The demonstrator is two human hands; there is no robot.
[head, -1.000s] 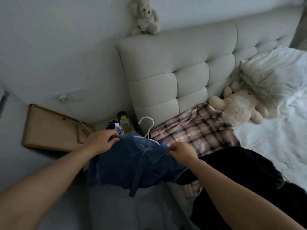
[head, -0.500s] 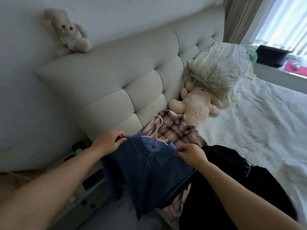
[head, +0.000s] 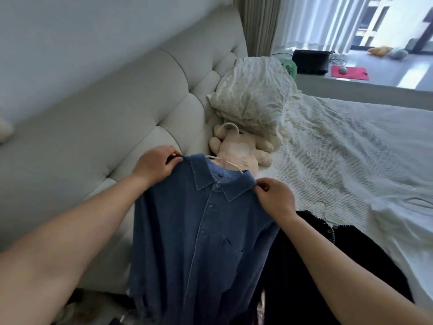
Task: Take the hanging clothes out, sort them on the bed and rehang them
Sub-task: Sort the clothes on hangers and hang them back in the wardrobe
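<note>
1. Because the bed [head: 351, 160] already holds a black garment [head: 316, 266] at five o'clock, the blue shirt [head: 199, 231], held up at centre, could land on it.
2. The left hand [head: 155, 165] grips one shoulder, the right hand [head: 275, 198] pinches the other; a loosened pinch may drop that side.
3. The hanger [head: 228, 164], at twelve o'clock inside the collar, might slip free.

Blue denim shirt [head: 199, 242] on white hanger [head: 230, 164], hanging upright; black garment [head: 339, 266] on bed [head: 363, 165]
</note>
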